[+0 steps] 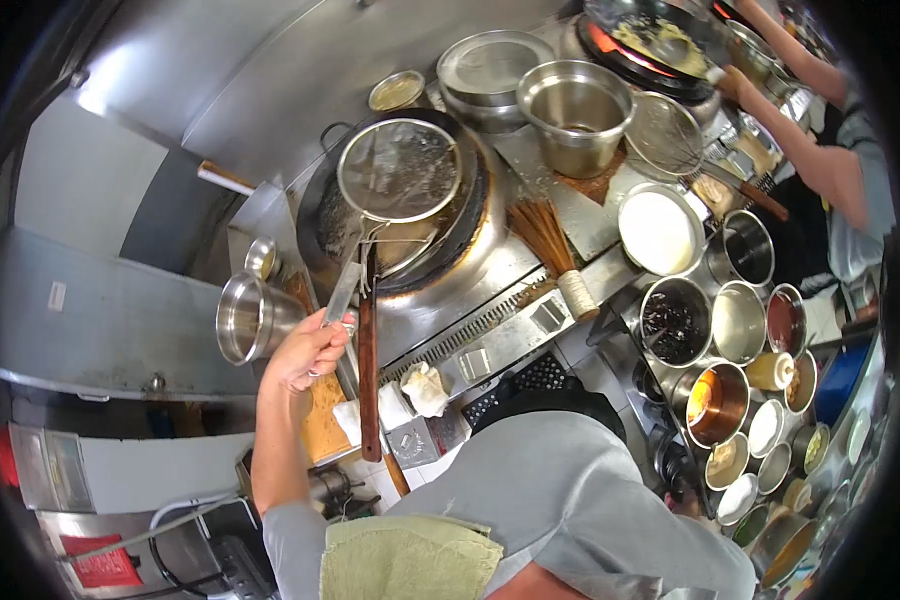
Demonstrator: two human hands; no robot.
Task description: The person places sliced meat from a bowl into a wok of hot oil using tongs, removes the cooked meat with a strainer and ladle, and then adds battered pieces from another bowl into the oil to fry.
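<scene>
My left hand (312,352) is at the left, its fingers closed on a narrow, flat, pale translucent strip (343,292) that points up. Just right of it, a mesh strainer's long wooden handle (369,380) runs down from the wok. The round strainer (400,170) lies over the wok (325,215), and a wire frame shows beneath it. A steel pot (245,318) stands left of my hand. My right hand is not visible.
A bamboo brush (560,255) lies right of the wok. Crumpled white cloths (425,390) rest near the counter edge. A deep steel pot (575,115) stands behind. Several ingredient containers fill the right side. Another person's arm (800,150) reaches toward a second wok (660,40) with food.
</scene>
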